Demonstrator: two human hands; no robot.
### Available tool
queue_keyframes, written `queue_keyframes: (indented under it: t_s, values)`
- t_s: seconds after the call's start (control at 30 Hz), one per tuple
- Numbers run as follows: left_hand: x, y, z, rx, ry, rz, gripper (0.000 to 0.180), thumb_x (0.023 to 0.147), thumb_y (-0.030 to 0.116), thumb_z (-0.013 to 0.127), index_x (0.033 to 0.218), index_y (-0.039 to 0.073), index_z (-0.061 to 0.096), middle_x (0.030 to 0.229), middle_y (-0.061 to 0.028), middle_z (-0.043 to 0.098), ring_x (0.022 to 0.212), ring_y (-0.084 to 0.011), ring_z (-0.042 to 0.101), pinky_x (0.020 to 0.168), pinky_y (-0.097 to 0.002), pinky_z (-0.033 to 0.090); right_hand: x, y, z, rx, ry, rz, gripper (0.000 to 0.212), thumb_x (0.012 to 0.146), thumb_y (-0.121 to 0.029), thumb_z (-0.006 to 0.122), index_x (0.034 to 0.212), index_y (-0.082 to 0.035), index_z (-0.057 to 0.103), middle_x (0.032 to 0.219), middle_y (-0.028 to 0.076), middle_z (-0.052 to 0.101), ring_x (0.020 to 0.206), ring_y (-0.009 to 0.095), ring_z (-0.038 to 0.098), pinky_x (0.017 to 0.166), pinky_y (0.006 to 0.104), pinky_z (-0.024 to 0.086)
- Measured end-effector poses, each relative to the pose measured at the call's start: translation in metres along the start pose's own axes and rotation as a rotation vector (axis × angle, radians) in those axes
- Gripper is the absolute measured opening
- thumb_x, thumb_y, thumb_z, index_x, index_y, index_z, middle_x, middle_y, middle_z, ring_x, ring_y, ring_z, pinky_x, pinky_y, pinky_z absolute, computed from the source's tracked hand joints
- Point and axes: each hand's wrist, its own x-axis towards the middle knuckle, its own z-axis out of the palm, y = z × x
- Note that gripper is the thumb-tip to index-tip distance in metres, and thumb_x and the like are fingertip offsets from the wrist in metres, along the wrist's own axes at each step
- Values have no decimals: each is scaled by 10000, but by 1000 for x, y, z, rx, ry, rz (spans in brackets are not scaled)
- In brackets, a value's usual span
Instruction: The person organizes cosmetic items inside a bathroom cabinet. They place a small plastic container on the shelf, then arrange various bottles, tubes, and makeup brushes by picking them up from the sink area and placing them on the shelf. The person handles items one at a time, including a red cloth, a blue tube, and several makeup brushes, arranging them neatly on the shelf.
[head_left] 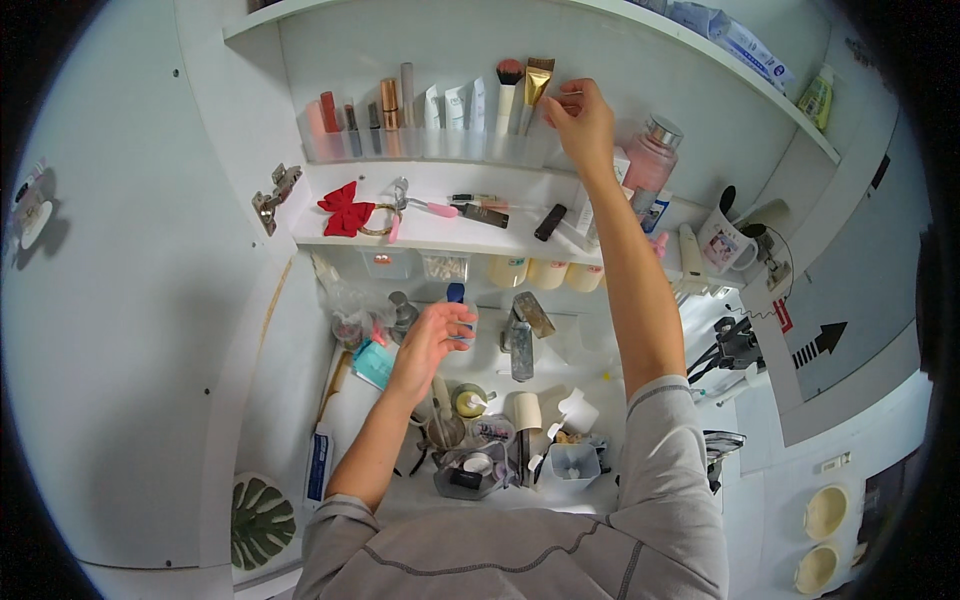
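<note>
My right hand [583, 120] is raised at the upper shelf of a white cabinet, just right of a makeup brush with a gold ferrule [538, 78]. Its fingers are bent and slightly apart; nothing shows between them. The brush stands in a clear organizer strip [420, 146], beside a powder brush [508, 88], small white tubes [455, 106], a rose-gold lipstick tube [390, 103] and other slim cosmetics. Lower down, my left hand [432, 345] hangs open and empty over the sink area, its fingers loosely curved. Behind it is a blue-capped bottle [456, 293], partly hidden.
On the middle shelf lie a red bow [347, 210], an eyelash curler [402, 195] and dark tubes [482, 214]. A pink bottle [652, 155] and a mug [722, 243] stand at right. Below are a faucet [521, 345] and containers, including a white bin [570, 466].
</note>
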Motion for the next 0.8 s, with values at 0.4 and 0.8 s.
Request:
queue_keyframes:
  t_s: [0.4, 0.8]
  values:
    - [-15, 0, -7, 13, 51, 1, 474, 944, 433, 291, 1124, 34, 473, 1081, -127, 557, 907, -194, 527, 789, -327, 419, -5, -33, -7, -269, 33, -230, 220, 711, -38, 619, 905, -14, 517, 794, 140, 617, 698, 294, 608, 613, 369, 476]
    - [-14, -5, -6, 7, 40, -12, 467, 949, 422, 280, 1118, 33, 475, 1083, -128, 561, 904, -192, 531, 791, -323, 418, 10, -16, 1, -222, -155, -20, 323, 671, -183, 701, 887, 3, 548, 846, 149, 632, 731, 302, 615, 669, 358, 486]
